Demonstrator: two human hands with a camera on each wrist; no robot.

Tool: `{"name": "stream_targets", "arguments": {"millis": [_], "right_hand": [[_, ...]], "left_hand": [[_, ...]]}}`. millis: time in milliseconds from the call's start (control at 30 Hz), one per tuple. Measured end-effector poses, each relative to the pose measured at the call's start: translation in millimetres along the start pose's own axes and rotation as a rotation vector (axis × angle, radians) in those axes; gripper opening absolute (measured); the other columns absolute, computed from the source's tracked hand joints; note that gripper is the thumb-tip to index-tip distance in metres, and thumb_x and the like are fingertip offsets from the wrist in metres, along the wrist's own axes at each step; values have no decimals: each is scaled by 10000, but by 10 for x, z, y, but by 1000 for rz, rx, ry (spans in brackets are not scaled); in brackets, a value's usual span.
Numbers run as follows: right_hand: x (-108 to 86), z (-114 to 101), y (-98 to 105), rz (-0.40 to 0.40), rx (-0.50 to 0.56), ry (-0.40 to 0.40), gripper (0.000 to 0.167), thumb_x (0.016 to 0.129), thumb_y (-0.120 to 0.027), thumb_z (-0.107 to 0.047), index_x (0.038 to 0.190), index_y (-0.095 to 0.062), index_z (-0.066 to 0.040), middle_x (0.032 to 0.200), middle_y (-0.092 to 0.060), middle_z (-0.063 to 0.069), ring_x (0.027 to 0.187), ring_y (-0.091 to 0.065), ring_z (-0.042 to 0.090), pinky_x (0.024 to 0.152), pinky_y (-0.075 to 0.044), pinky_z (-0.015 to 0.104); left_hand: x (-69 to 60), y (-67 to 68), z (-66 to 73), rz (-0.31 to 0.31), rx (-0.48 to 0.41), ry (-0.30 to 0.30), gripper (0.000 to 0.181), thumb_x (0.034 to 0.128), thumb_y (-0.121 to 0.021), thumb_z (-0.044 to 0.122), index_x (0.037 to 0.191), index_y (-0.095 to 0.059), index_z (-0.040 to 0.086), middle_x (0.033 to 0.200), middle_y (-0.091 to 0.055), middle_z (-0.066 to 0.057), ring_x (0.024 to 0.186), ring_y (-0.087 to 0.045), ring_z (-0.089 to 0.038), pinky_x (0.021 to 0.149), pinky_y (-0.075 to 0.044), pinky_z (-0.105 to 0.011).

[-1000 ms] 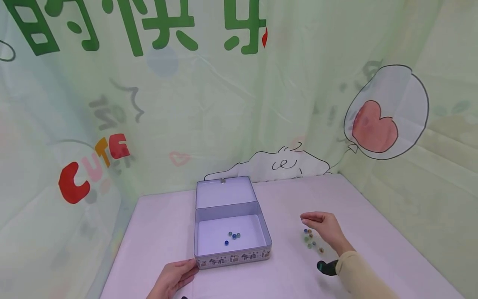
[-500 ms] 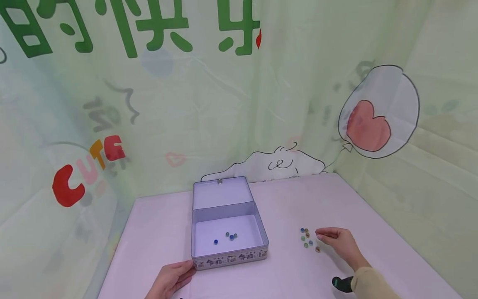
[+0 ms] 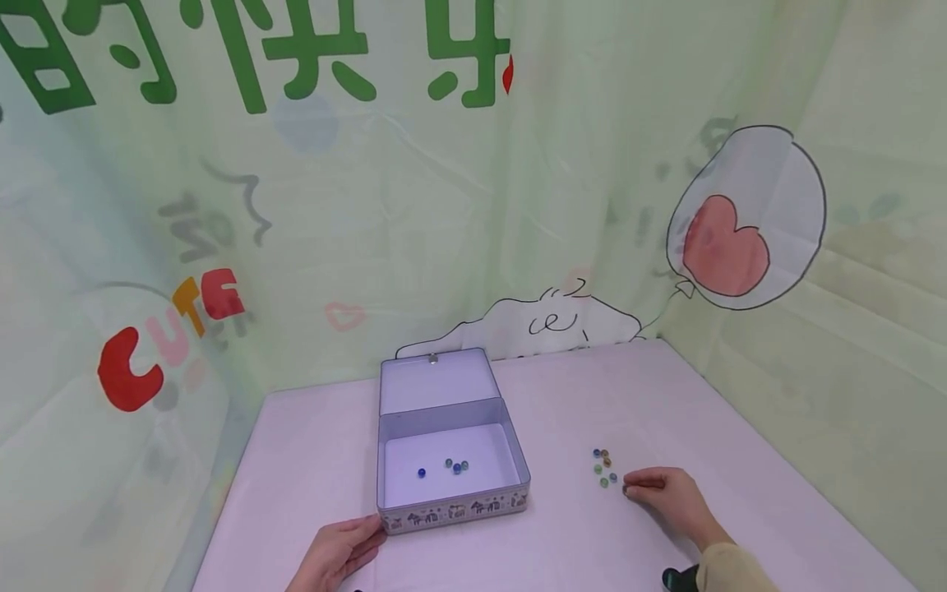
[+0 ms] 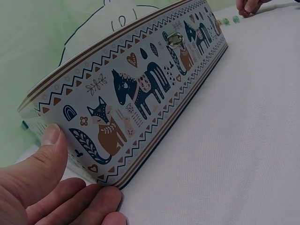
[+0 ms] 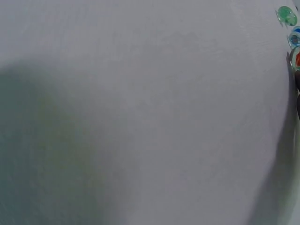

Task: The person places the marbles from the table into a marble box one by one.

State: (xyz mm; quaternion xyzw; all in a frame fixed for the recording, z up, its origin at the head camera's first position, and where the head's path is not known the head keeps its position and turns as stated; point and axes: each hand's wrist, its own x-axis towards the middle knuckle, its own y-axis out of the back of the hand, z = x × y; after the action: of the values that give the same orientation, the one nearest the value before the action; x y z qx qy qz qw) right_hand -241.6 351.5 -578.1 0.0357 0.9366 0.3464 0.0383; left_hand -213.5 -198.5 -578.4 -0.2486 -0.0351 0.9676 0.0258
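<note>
The open tin box [image 3: 459, 508] with animal patterns stands on the table, several glass marbles inside, among them a blue marble [image 3: 422, 473]. At its front left corner rests my left hand [image 3: 336, 552], fingers extended; the left wrist view shows the thumb against the patterned box [image 4: 140, 89] and the fingertips low at the corner. To the right of the box, my right hand [image 3: 676, 501] pinches a marble [image 3: 625, 490] at the table surface. In the right wrist view that orange-streaked marble [image 5: 297, 58] is at the right edge, the fingers mostly out of view.
Several loose marbles lie just left of my right hand, including a green marble [image 3: 603, 483] and a dark blue marble [image 3: 596, 453]. The box lid [image 3: 440, 382] is tilted back behind the box. A printed curtain [image 3: 414, 205] hangs around the table [image 3: 318, 460].
My right hand has moved right and down from above the marbles and now has its fingertips on the outermost one. Inside the box, the blue marble has rolled left. My left hand stays at the corner.
</note>
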Motion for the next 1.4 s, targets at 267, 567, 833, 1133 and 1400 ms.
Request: {"name": "stream_targets", "arguments": {"millis": [267, 567, 833, 1133, 1400], "right_hand": [[-2, -15, -7, 21, -63, 15, 203, 826, -845, -126, 1014, -791, -72, 1027, -793, 91, 956, -732, 181, 746, -567, 155], [11, -26, 10, 19, -21, -12, 231, 828, -842, -104, 1038, -780, -31, 1030, -787, 116, 916, -729, 143, 724, -591, 167], [43, -21, 10, 10, 19, -40, 248, 842, -832, -102, 1061, -767, -7, 1038, -785, 130, 923, -735, 155, 753, -620, 223], [40, -35, 11, 30, 3, -37, 223, 837, -832, -111, 1036, -774, -29, 1009, -791, 113, 884, -730, 130, 727, -603, 196], [34, -174, 111, 56, 197, -104, 381, 898, -804, -204, 1196, -722, 18, 1084, -790, 111, 870, -706, -14, 771, -620, 179]], "left_hand": [[-19, -12, 20, 3, 6, -5, 570, 963, -727, 227, 1344, -550, -158, 1134, -760, -210, 982, -764, -195, 910, -641, -379], [8, -5, 1, 6, -3, 0, 519, 967, -721, 209, 1320, -578, -143, 1100, -772, -191, 970, -767, -198, 893, -646, -365], [12, -2, 5, 20, -14, 14, 509, 975, -709, 188, 1330, -566, -147, 1090, -775, -185, 963, -768, -203, 890, -647, -364], [-5, -7, 13, 12, -16, 5, 514, 968, -720, 201, 1318, -575, -148, 1097, -773, -193, 964, -769, -200, 890, -647, -357], [-4, 3, -1, -8, -7, -19, 561, 954, -735, 239, 1326, -572, -149, 1129, -763, -203, 979, -766, -191, 896, -645, -358]]}}
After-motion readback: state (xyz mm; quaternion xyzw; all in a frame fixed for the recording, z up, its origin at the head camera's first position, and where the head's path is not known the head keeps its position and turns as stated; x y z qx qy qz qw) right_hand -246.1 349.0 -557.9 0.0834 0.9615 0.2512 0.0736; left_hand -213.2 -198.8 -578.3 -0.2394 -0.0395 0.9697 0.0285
